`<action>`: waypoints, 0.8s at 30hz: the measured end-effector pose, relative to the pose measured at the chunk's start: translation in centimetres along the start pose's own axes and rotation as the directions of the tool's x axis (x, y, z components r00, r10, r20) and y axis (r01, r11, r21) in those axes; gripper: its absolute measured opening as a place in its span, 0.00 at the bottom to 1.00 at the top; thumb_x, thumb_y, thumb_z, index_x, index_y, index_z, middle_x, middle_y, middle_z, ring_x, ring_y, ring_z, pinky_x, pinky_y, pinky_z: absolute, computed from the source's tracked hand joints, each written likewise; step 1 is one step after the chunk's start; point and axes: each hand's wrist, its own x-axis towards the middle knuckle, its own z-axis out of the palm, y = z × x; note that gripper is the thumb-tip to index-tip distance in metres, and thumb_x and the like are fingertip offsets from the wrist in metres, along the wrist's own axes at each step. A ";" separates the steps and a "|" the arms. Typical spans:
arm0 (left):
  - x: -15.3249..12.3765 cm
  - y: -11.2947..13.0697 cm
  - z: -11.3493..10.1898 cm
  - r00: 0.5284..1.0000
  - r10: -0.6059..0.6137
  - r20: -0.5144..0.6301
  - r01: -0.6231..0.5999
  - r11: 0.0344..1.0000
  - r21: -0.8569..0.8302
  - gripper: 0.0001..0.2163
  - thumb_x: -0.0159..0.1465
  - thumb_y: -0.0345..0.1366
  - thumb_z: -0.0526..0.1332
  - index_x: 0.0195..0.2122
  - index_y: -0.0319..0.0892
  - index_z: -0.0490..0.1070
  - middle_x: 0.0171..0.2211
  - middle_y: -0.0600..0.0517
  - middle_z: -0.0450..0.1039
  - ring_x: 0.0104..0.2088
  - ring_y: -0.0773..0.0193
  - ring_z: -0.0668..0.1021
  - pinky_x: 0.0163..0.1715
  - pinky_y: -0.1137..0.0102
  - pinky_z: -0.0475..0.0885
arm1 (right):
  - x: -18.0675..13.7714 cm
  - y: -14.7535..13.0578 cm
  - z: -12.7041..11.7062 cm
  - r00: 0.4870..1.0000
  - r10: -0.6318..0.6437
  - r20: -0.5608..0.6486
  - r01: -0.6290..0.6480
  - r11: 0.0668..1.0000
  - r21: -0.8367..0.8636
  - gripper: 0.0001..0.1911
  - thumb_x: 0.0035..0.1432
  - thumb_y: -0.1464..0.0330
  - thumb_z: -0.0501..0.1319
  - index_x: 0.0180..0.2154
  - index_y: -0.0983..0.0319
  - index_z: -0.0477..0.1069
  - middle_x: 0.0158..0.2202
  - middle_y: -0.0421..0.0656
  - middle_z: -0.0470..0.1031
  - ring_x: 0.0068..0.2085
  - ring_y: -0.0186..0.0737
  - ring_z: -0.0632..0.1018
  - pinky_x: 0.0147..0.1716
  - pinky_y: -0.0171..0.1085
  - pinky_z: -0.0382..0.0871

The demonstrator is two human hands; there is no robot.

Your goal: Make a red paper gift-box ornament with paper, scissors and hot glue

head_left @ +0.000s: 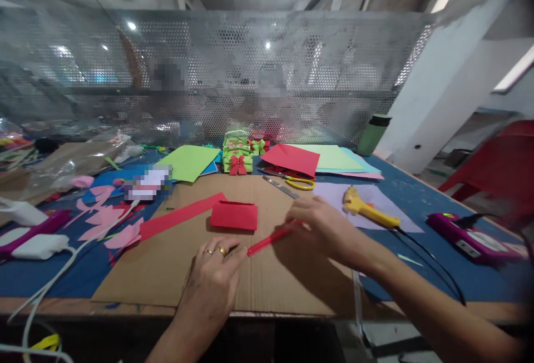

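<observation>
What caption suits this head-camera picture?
Right hand holding a red strip, left hand at its other end, folded red paper just beyond.

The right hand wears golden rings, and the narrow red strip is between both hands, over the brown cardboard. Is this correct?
Not quite: in the head view, the golden rings are on the left hand. The narrow red strip is indeed between it and the right hand, over the brown cardboard.

The left hand (214,271) wears two gold-coloured metal rings (222,250), one slim, one broader; both forearms (421,293) are bare.
</observation>
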 end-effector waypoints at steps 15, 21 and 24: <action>-0.1 -0.3 0.0 0.999 0.031 0.022 -0.033 0.998 0.055 0.18 0.63 0.21 0.55 0.51 0.41 0.74 0.46 0.44 0.74 0.47 0.51 0.73 0.45 0.56 0.68 | 4.5 -3.8 2.2 0.972 -0.067 0.226 0.034 0.988 0.150 0.04 0.56 0.75 0.63 0.33 0.62 0.75 0.37 0.43 0.76 0.40 0.40 0.75 0.40 0.37 0.61; 0.0 -0.1 0.0 0.999 0.024 0.028 -0.026 0.997 0.071 0.19 0.64 0.21 0.54 0.52 0.42 0.73 0.47 0.44 0.74 0.48 0.51 0.73 0.46 0.54 0.69 | 4.6 -3.5 2.6 0.966 -0.075 0.246 0.033 0.985 0.172 0.04 0.52 0.73 0.64 0.33 0.62 0.74 0.36 0.43 0.76 0.38 0.40 0.74 0.39 0.37 0.62; 0.0 0.0 0.0 1.000 0.001 0.029 -0.003 0.997 0.074 0.19 0.64 0.20 0.53 0.51 0.43 0.73 0.47 0.44 0.74 0.48 0.51 0.73 0.46 0.54 0.69 | 4.6 -3.6 2.7 0.968 -0.065 0.241 0.023 0.985 0.172 0.04 0.51 0.72 0.64 0.32 0.62 0.74 0.34 0.44 0.77 0.36 0.41 0.74 0.36 0.37 0.62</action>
